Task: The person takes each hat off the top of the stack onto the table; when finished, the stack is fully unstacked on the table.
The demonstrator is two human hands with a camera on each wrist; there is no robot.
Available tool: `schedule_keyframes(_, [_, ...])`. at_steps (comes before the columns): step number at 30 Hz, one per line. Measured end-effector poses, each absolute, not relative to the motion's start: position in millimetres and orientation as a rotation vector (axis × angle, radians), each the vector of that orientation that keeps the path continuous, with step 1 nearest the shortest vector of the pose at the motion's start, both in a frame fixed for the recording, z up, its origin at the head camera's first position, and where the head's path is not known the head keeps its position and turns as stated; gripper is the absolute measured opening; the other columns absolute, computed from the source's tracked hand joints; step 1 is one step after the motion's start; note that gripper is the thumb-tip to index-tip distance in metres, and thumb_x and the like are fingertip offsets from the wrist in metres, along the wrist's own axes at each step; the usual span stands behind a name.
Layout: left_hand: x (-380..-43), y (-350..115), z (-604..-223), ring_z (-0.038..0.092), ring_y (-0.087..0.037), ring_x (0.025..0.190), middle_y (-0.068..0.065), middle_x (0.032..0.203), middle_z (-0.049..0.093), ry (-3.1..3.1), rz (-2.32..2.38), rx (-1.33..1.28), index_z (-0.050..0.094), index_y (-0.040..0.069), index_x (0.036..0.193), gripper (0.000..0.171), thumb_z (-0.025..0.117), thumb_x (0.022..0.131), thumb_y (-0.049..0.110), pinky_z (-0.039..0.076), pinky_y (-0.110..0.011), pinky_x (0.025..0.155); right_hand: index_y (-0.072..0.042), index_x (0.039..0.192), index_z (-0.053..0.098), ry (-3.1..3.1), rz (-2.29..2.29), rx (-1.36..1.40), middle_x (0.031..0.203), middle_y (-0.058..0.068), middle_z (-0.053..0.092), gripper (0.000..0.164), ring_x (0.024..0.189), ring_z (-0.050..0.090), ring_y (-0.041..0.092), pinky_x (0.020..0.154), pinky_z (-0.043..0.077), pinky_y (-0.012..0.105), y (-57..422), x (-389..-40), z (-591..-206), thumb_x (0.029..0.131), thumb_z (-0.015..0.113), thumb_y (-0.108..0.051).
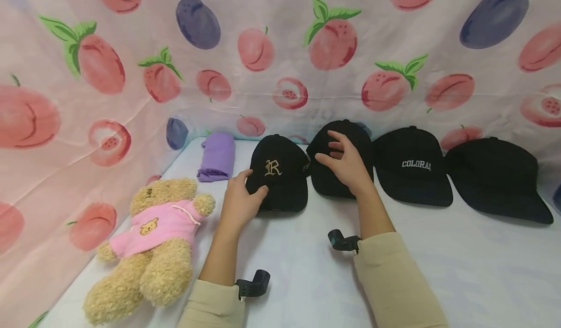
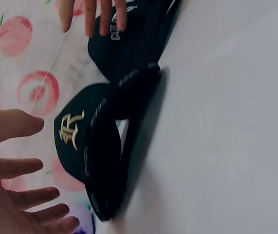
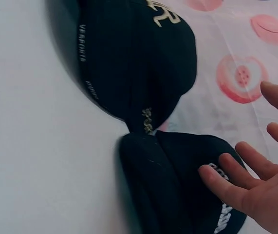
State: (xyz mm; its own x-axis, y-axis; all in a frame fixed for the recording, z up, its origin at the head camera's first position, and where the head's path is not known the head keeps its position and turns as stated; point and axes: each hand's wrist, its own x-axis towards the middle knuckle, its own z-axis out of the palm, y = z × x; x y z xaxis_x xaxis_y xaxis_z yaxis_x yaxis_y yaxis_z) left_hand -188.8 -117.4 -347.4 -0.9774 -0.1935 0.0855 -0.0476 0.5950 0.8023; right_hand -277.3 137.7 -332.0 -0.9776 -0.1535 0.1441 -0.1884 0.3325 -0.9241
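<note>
Four dark caps would be a count too high, so several black caps stand in a row along the back of the white surface. Leftmost is the black cap with a gold R (image 1: 280,184); my left hand (image 1: 241,199) is at its left side, fingers spread and apart from it in the left wrist view. The second black cap (image 1: 326,179), with white lettering, is partly hidden behind my right hand (image 1: 346,165). That hand hovers over its front with fingers extended, holding nothing. To its right sits a black cap lettered COLORA (image 1: 412,172).
At the far right lies another black cap (image 1: 495,172). A folded purple cloth (image 1: 217,156) is at the back left. The teddy bear in a pink top (image 1: 162,226) lies on the left. Behind everything hangs a fruit-print curtain (image 1: 271,92).
</note>
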Motion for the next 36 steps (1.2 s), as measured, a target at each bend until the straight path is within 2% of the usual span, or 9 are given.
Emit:
schedule_keyframes(8, [-185, -131, -355, 0.045, -0.05, 0.141, -0.036, 0.15, 0.043, -2.747, -1.323, 0.264, 0.04, 0.0, 0.155, 0.075, 0.067, 0.094, 0.035, 0.037, -0.061, 0.116, -0.021, 0.163, 0.03, -2.675, 1.754, 0.36, 0.163, 0.019, 0.035, 0.078, 0.147, 0.039, 0.042, 0.117, 0.038, 0.059, 117, -294, -350, 0.098, 0.071, -0.031])
schedule_keyframes(16, [-191, -130, -367, 0.051, -0.046, 0.136, -0.033, 0.145, 0.05, -2.77, -1.367, 0.276, 0.041, 0.0, 0.154, 0.082, 0.073, 0.09, 0.042, 0.041, -0.061, 0.112, -0.018, 0.165, 0.026, -2.82, 1.642, 0.426, 0.166, 0.023, 0.029, 0.082, 0.153, 0.031, 0.041, 0.12, 0.032, 0.061, 95, -312, -358, 0.098, 0.071, -0.036])
schedule_keyframes(21, [-194, -126, -369, 0.051, -0.045, 0.137, -0.03, 0.145, 0.053, -2.747, -1.377, 0.288, 0.045, 0.0, 0.151, 0.083, 0.078, 0.087, 0.039, 0.042, -0.06, 0.112, -0.014, 0.165, 0.022, -2.908, 1.529, 0.494, 0.168, 0.023, 0.027, 0.086, 0.156, 0.026, 0.041, 0.123, 0.028, 0.06, 86, -323, -356, 0.098, 0.069, -0.038])
schedule_keyframes(26, [-193, -123, -367, 0.05, -0.045, 0.139, -0.028, 0.148, 0.053, -2.726, -1.4, 0.335, 0.048, 0.0, 0.15, 0.083, 0.084, 0.083, 0.033, 0.041, -0.059, 0.114, -0.011, 0.166, 0.019, -2.965, 1.509, 0.524, 0.168, 0.021, 0.026, 0.089, 0.154, 0.028, 0.041, 0.123, 0.029, 0.059, 84, -328, -354, 0.097, 0.069, -0.039])
schedule_keyframes(36, [-194, -119, -366, 0.046, -0.044, 0.141, -0.027, 0.15, 0.051, -2.637, -1.506, 0.481, 0.052, -0.002, 0.146, 0.081, 0.087, 0.078, 0.025, 0.04, -0.056, 0.115, -0.014, 0.164, 0.027, -2.927, 1.638, 0.497, 0.163, 0.023, 0.034, 0.083, 0.151, 0.033, 0.039, 0.12, 0.035, 0.057, 80, -327, -356, 0.097, 0.072, -0.032])
